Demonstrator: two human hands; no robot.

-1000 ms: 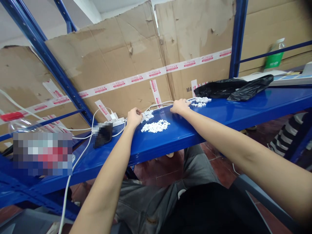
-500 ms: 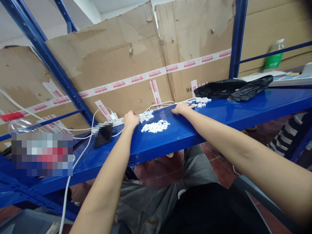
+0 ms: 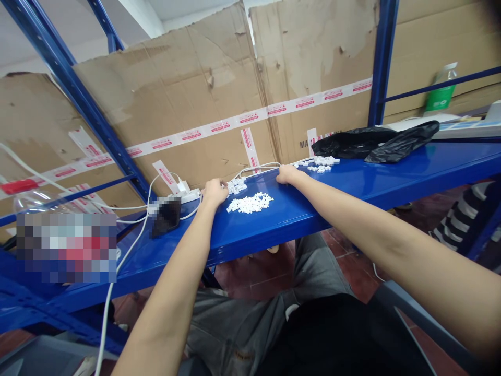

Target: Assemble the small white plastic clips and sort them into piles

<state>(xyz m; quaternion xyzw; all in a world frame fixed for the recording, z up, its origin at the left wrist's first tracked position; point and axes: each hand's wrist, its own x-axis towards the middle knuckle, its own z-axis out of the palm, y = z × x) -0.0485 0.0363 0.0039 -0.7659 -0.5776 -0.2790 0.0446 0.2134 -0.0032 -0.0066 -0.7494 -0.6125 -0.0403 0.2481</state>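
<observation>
On the blue shelf top [image 3: 289, 203], a heap of small white plastic pieces [image 3: 250, 202] lies in front of and between my hands. My left hand [image 3: 214, 192] rests at the left end of a second pile of clearer white pieces [image 3: 237, 185]. Its fingers are curled, and whatever they hold is hidden. My right hand [image 3: 288, 175] is closed over the back of the shelf, just left of a third group of white pieces [image 3: 323, 164]. Its fingertips are out of sight behind the hand.
A dark phone [image 3: 166, 216] and a white power strip [image 3: 190, 195] with cables lie left of my left hand. A black plastic bag [image 3: 352, 143] sits back right, near a green-labelled bottle [image 3: 441, 94]. Cardboard [image 3: 195, 94] walls the back.
My left hand has shifted slightly right and closer to me. My right hand has drawn back a little from the right-hand pieces, its stretched fingers now curled in.
</observation>
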